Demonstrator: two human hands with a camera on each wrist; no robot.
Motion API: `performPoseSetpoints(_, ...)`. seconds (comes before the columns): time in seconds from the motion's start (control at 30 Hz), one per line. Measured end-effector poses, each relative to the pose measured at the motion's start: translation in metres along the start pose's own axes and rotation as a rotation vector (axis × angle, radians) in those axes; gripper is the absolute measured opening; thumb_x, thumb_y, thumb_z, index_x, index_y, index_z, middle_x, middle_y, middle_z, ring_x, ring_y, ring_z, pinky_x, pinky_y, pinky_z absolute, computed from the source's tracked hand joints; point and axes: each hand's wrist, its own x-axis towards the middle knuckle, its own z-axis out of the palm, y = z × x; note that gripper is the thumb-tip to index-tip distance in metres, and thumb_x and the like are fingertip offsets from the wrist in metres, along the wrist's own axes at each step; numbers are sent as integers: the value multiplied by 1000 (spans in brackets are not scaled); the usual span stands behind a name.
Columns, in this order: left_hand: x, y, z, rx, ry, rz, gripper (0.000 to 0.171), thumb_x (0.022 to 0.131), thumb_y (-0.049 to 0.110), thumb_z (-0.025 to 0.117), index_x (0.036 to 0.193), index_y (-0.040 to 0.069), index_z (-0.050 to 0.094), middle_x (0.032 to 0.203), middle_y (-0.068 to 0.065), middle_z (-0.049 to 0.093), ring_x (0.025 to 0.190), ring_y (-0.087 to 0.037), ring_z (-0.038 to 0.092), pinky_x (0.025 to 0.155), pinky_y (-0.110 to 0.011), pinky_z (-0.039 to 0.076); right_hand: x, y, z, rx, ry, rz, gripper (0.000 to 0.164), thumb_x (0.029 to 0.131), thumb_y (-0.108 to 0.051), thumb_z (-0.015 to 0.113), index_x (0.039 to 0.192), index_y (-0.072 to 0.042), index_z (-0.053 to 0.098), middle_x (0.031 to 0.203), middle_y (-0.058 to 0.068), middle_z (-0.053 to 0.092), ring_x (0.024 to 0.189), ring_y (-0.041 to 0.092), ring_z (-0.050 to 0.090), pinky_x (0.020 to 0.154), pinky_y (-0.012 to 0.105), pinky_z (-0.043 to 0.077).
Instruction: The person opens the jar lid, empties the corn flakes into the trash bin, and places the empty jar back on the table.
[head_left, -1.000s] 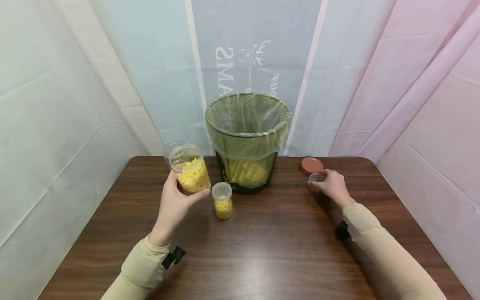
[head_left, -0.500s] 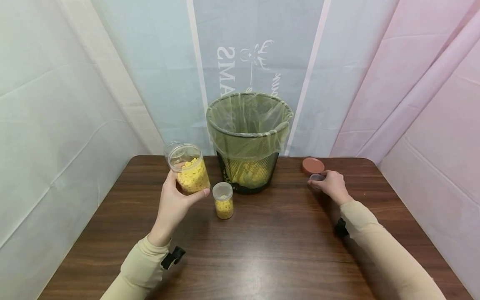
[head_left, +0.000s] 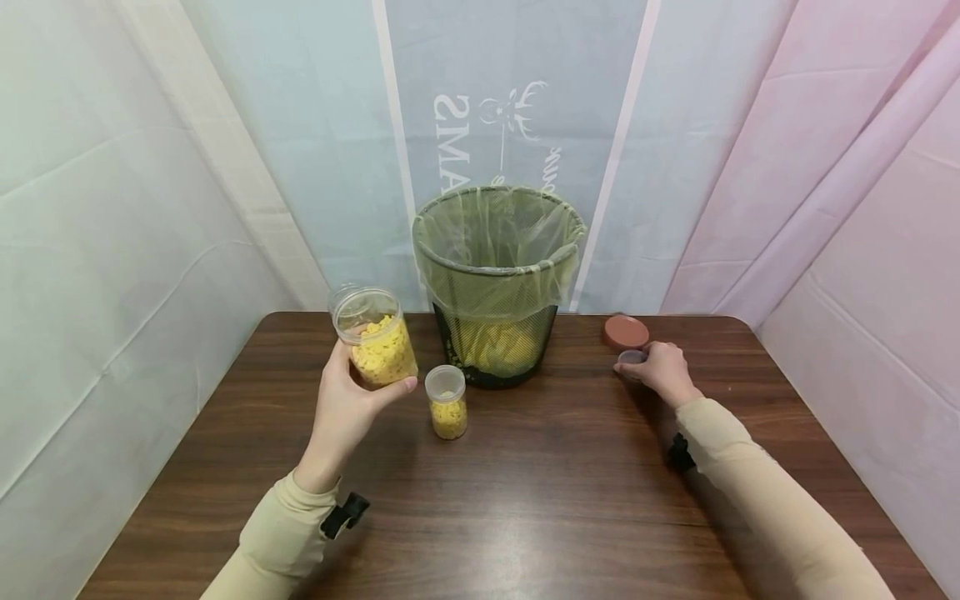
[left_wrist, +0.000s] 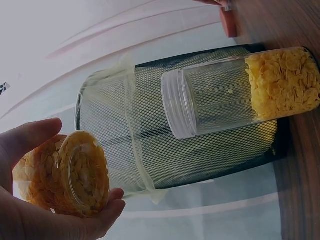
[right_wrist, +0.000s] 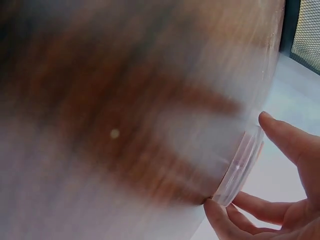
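Note:
My left hand (head_left: 345, 408) grips a clear plastic jar (head_left: 384, 354), partly filled with yellow flakes and without a lid on it, raised left of the bin. In the left wrist view the jar's flake-covered base (left_wrist: 85, 172) faces the camera, thumb and fingers on either side. A smaller open jar (head_left: 447, 408), with flakes in its lower part, stands upright on the table beside it. At the right, my right hand (head_left: 666, 372) pinches a clear round lid (right_wrist: 240, 167) by its edge, right at the tabletop.
A black mesh bin (head_left: 491, 333) with a thin yellowish liner stands at the back middle, yellow material showing inside. Just behind the right hand lies a reddish-brown lid (head_left: 626, 332). Another clear rim (head_left: 342, 293) shows behind the held jar. Fabric walls surround the wooden table (head_left: 525, 500).
Both hands keep their holds and hardly move. The left hand with its jar has drifted very slightly left; the view has shifted a little.

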Motion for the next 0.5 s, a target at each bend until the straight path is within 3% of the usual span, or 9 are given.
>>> performPoseSetpoints(0.5,-1,3,1,-35,-12,1,75,64,4,86,127,10,46,117,-2,57,106,-13,56,88,-20,47,0,-2,1,-66,-2,-46,46,76,-37,76,73,6,59,69,22,58,78,42,51,72,53,41)
